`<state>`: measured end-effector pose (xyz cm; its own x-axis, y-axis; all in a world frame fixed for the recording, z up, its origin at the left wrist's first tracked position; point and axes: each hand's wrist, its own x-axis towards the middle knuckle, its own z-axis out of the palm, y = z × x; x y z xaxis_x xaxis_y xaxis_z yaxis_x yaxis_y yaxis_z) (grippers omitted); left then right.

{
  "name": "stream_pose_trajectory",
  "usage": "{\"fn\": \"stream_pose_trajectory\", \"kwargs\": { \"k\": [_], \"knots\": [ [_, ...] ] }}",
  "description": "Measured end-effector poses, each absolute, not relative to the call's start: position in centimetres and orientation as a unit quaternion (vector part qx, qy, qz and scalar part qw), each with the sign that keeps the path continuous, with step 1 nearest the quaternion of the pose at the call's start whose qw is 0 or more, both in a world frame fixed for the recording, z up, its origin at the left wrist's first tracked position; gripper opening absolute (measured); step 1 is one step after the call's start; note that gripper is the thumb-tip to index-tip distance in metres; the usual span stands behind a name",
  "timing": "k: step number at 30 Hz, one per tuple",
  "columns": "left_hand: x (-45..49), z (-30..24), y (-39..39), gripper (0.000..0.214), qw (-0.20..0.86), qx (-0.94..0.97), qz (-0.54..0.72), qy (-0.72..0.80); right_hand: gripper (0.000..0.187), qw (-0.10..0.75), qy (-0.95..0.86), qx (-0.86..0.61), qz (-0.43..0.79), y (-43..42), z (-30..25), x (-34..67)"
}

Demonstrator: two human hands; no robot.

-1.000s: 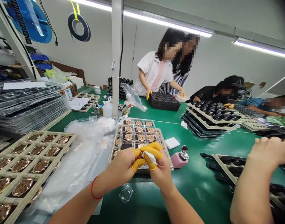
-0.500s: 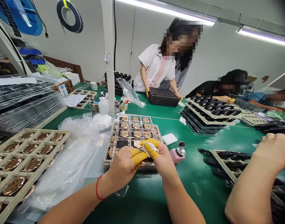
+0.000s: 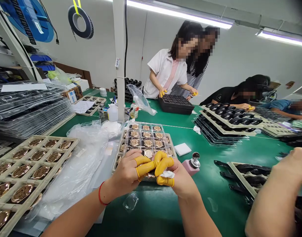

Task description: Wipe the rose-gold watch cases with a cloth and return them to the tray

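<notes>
Both of my hands meet over the near edge of a clear tray [image 3: 174, 152] holding rose-gold watch cases [image 3: 148, 144] in compartments. Yellow finger cots cover several fingertips. My left hand [image 3: 126, 169], with a red string on its wrist, has its fingers pinched; whatever they hold is hidden. In the curled fingers of my right hand [image 3: 175, 172] is a crumpled white wipe [image 3: 168, 174], its end poking out below the index finger. The fingertips of the two hands touch or nearly touch. A pink pump bottle [image 3: 191, 165] with a metal top stands right of the tray.
At left lie a beige tray [image 3: 45, 168] of watch cases and plastic bags [image 3: 76, 171]. A white pad [image 3: 182, 149] sits beyond the bottle. At right are a strap tray [image 3: 247, 177] and a neighbour's arm [image 3: 274, 194]. Co-workers stand behind a black tray [image 3: 177, 107].
My right hand's fingers have curled and turned, so the wipe now shows lower, below them. Across the table, the co-worker's hands have lifted off the black tray. The view has shifted slightly.
</notes>
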<state>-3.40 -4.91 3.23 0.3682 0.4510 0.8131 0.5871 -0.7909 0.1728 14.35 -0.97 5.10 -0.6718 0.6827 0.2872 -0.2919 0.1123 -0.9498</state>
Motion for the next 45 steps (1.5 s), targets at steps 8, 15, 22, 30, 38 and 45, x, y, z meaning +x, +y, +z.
{"fn": "stream_pose_trajectory", "kwargs": {
  "k": [8,15,22,30,38,45],
  "knots": [
    [-2.2,1.6,-4.7,0.017,-0.08,-0.793,-0.529,-0.291,0.02,0.399,-0.626,-0.155,0.652,-1.5,4.2,14.0],
    [-3.3,3.2,-4.8,0.023,0.082,-0.829,-0.448,-0.325,0.017,0.395,-0.616,-0.179,0.658,-1.6,4.3,13.4],
    [-2.0,1.7,-4.9,0.023,-0.248,-0.721,-0.563,-0.318,0.027,0.419,-0.541,-0.201,0.701,-0.2,4.3,13.9],
    [-1.8,2.5,-5.6,0.028,-0.349,-0.645,-0.521,-0.437,0.026,0.442,-0.534,-0.265,0.671,-0.3,5.5,16.3],
    [-2.4,2.0,-6.1,0.018,-0.185,-0.717,-0.485,-0.465,0.033,0.472,-0.739,-0.23,0.422,-1.8,4.6,14.8],
    [-3.1,3.2,-6.1,0.021,-0.002,-0.779,-0.39,-0.491,0.023,0.461,-0.83,-0.223,0.222,-1.3,3.9,13.6]
  ]
}}
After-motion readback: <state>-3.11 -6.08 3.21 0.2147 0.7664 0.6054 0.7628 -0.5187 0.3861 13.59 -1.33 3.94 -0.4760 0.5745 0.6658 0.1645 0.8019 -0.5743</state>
